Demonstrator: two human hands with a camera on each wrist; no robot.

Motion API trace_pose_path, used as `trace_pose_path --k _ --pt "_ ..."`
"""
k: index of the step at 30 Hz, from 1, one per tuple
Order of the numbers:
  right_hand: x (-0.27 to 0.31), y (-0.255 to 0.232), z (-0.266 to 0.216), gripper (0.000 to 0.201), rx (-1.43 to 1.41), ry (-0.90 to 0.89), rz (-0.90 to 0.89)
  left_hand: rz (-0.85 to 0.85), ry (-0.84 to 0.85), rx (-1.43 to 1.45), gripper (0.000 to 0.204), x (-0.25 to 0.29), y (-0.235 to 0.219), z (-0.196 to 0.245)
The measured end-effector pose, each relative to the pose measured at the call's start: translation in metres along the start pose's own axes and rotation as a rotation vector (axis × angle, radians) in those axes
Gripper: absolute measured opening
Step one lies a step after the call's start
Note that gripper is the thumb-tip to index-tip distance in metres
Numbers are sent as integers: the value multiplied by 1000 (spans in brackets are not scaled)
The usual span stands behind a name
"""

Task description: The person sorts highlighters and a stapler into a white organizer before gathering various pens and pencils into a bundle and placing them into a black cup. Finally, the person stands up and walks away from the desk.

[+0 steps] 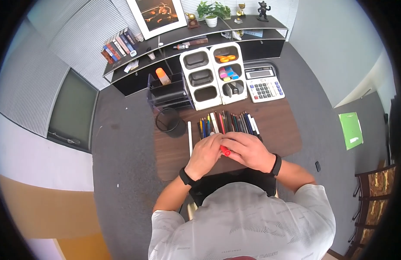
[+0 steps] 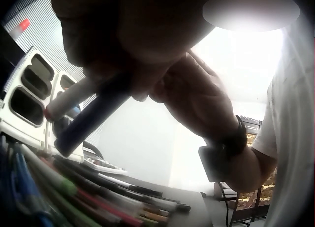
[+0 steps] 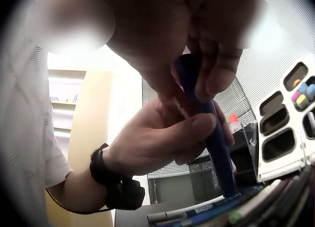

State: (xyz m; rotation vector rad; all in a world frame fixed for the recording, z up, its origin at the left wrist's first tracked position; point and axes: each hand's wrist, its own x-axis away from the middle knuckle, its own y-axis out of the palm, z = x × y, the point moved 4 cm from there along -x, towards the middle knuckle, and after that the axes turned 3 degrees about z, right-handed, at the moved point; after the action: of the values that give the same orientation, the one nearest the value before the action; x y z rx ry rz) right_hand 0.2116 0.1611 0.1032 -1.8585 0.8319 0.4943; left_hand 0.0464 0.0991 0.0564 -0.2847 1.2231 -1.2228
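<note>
Above the near edge of the desk, the left hand and right hand meet around a red-capped marker. A dark blue marker shows in the right wrist view, the left hand's thumb and fingers curled round it beside a red part. The right hand's fingertips pinch its upper end. In the left wrist view a white marker with a red tip lies alongside the blue one. A row of pens and pencils lies just beyond the hands.
A black mesh cup stands at the left beside a white pen. Behind are a dark organizer, white compartment trays with orange scissors, and a calculator at the right.
</note>
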Motion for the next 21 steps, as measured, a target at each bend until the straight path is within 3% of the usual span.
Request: trace_pose_path --k 4,16,21 --pt "-15 3 -3 36 -9 -78 -98 -55 -158 104 43 6 -14 -1" --pt "-28 27 -12 34 -3 -167 -218 15 -151 176 44 24 -15 -14" --pt "-46 20 -9 29 -15 -197 -204 122 -308 179 52 27 -27 -13"
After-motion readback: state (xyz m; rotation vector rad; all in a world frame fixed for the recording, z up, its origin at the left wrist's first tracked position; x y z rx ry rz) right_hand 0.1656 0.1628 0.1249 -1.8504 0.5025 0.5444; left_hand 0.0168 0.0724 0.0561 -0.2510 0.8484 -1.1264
